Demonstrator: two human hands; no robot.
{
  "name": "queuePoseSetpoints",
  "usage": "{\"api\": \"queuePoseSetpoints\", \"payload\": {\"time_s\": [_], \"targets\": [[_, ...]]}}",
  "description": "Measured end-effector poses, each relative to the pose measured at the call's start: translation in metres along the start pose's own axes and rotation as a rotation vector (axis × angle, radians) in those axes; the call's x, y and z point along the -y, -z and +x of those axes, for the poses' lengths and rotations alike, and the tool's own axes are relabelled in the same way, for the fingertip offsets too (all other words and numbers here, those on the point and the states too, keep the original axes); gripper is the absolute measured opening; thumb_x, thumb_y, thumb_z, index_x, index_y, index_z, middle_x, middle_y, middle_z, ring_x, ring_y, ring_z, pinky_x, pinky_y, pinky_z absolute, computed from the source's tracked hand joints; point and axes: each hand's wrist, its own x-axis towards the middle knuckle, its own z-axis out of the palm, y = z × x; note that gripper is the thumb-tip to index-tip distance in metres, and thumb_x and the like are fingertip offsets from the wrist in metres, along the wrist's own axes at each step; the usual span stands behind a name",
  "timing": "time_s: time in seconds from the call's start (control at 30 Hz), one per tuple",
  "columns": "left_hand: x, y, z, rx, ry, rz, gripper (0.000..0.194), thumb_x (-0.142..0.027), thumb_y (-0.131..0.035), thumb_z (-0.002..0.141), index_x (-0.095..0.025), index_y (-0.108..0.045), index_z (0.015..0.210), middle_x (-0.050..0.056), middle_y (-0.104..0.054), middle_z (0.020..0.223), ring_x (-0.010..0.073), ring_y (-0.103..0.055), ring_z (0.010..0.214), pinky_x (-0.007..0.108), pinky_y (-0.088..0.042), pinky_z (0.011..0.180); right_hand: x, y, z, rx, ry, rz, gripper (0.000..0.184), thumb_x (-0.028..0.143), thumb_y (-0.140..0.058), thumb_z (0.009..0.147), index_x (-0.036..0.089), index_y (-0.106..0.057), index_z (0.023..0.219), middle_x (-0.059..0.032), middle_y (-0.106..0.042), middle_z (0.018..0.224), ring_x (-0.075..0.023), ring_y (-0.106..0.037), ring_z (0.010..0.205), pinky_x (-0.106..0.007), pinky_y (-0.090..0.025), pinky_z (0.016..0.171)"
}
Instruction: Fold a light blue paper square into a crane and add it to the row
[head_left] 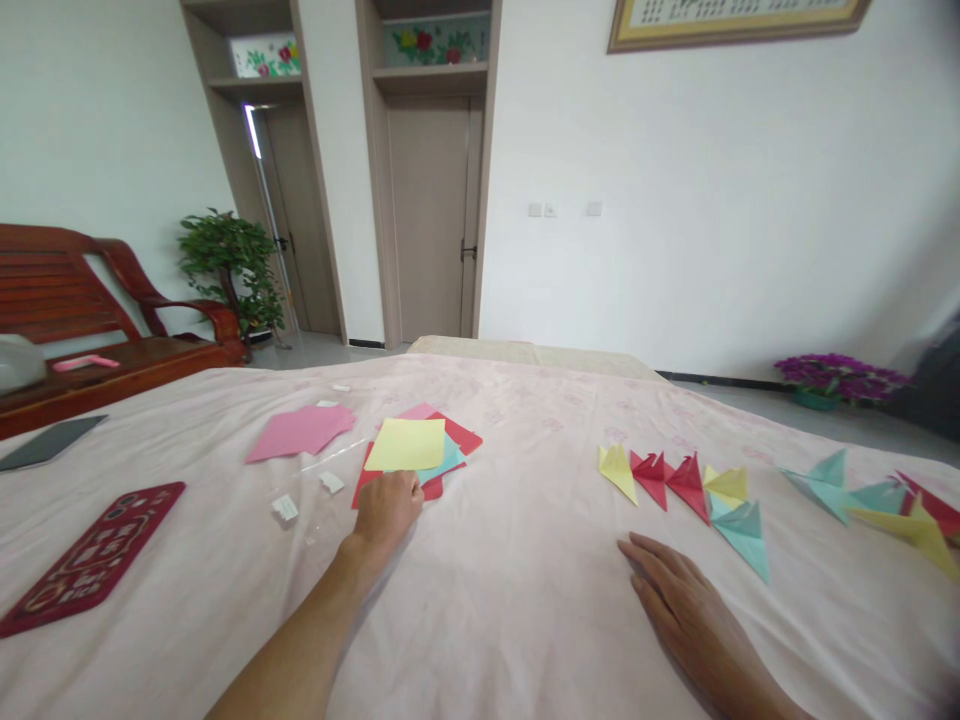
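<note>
My left hand (390,508) is closed, fingers curled, at the lower edge of a yellow sheet of paper (409,443). Its fingertips are partly hidden, and the yellow sheet seems pinched there. Beneath it, red sheets (459,433) and a light blue sheet (451,458) lie fanned out. My right hand (675,597) rests flat on the cloth with its fingers stretched out, holding nothing. Just beyond it stands a row of folded paper cranes: a yellow one (618,472), red ones (687,485) and a light blue one (742,532).
Pink sheets (296,433) and scraps of clear wrapping (319,500) lie left of the stack. A red printed board (97,555) and a dark flat device (52,442) sit farther left. More folded cranes (877,498) stand at the right. A pale pink cloth (525,600) covers the surface.
</note>
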Motion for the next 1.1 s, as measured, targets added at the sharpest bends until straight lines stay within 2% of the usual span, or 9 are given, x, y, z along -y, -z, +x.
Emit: {"api": "queuePoseSetpoints", "payload": {"time_s": [0.27, 0.6, 0.87, 1.1], "targets": [[0.000, 0.006, 0.000, 0.026, -0.003, -0.012, 0.026, -0.020, -0.047, 0.086, -0.019, -0.073, 0.082, 0.011, -0.074, 0.084, 0.0236, -0.069, 0.081, 0.029, -0.042, 0.066, 0.000, -0.001, 0.000, 0.004, 0.008, -0.011, 0.045, 0.038, -0.038, 0.095, 0.021, -0.061, 0.130, -0.0097, -0.056, 0.137, -0.0272, -0.050, 0.127, -0.047, -0.038, 0.111], [0.003, 0.007, 0.000, 0.026, 0.001, -0.033, 0.026, -0.022, -0.047, 0.088, -0.020, -0.072, 0.082, 0.009, -0.074, 0.082, 0.0218, -0.068, 0.080, 0.027, -0.039, 0.063, -0.004, -0.004, 0.000, -0.044, 0.032, -0.005, 0.043, 0.037, -0.041, 0.094, 0.022, -0.063, 0.127, -0.0094, -0.058, 0.134, -0.0275, -0.054, 0.124, -0.047, -0.043, 0.107], [0.008, 0.001, 0.001, -0.035, 0.009, -0.085, 0.024, -0.023, -0.047, 0.086, -0.022, -0.069, 0.077, 0.006, -0.073, 0.078, 0.0203, -0.067, 0.075, 0.026, -0.036, 0.059, -0.004, -0.003, 0.001, -0.027, 0.031, -0.006, 0.044, 0.038, -0.039, 0.095, 0.021, -0.062, 0.128, -0.0102, -0.057, 0.135, -0.0282, -0.053, 0.125, -0.049, -0.041, 0.109], [0.011, -0.012, 0.005, -0.126, 0.003, -0.169, 0.017, -0.023, -0.049, 0.088, -0.023, -0.066, 0.085, 0.003, -0.071, 0.093, 0.0178, -0.065, 0.084, 0.024, -0.038, 0.062, -0.003, -0.003, -0.001, -0.017, 0.020, -0.005, 0.044, 0.038, -0.038, 0.096, 0.022, -0.061, 0.130, -0.0098, -0.056, 0.137, -0.0274, -0.052, 0.126, -0.049, -0.040, 0.110]]}}
